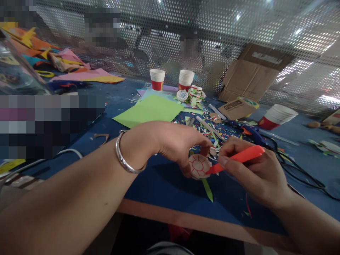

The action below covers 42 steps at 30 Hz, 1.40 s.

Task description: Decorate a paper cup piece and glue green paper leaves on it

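Observation:
My left hand [183, 145], below a silver bangle, grips the edge of a small round cup-bottom piece [199, 165]. Red lines on its pale face form a ring with spokes, like a turtle shell. A pointed green paper strip [207, 190] sticks out beneath it. In my right hand [249, 173] is a red marker [241, 158], closed between thumb and fingers, its tip at the right rim of the round piece. The far side of the piece is hidden by my left fingers.
Behind my hands lie green paper [151, 110], paper scraps and stacked paper cups [157, 80]. A similar round piece with blue lines [182, 95] leans by the cups. To the right are a blue glue gun [247, 131], its black cable [294, 170] and a cardboard box [255, 76].

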Each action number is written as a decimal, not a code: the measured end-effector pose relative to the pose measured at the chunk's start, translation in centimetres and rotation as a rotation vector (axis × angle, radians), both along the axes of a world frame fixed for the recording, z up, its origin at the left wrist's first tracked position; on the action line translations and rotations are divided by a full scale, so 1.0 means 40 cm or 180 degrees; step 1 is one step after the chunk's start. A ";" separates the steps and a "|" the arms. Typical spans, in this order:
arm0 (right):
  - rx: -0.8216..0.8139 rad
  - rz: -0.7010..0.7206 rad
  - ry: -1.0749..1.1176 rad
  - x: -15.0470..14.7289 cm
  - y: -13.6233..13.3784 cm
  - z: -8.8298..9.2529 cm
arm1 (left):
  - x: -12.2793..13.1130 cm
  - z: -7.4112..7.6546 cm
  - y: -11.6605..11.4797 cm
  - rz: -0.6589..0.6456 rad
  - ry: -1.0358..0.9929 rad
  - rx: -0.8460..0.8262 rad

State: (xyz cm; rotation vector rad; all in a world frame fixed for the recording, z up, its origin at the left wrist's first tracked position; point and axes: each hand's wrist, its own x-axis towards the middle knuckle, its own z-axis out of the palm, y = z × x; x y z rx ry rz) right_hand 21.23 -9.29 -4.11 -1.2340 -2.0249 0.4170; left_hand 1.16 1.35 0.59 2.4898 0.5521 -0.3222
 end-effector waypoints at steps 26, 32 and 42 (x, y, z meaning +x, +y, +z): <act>0.0510 -0.0210 -0.0173 0.000 -0.006 -0.003 | 0.000 -0.005 0.002 -0.0079 -0.0011 0.0116; 0.0623 -0.0397 -0.0106 -0.007 -0.003 -0.005 | 0.000 -0.008 0.003 -0.0064 -0.0026 0.0127; 0.0403 -0.0284 -0.0123 -0.010 0.000 -0.005 | 0.000 -0.011 0.001 0.0002 -0.0042 0.0113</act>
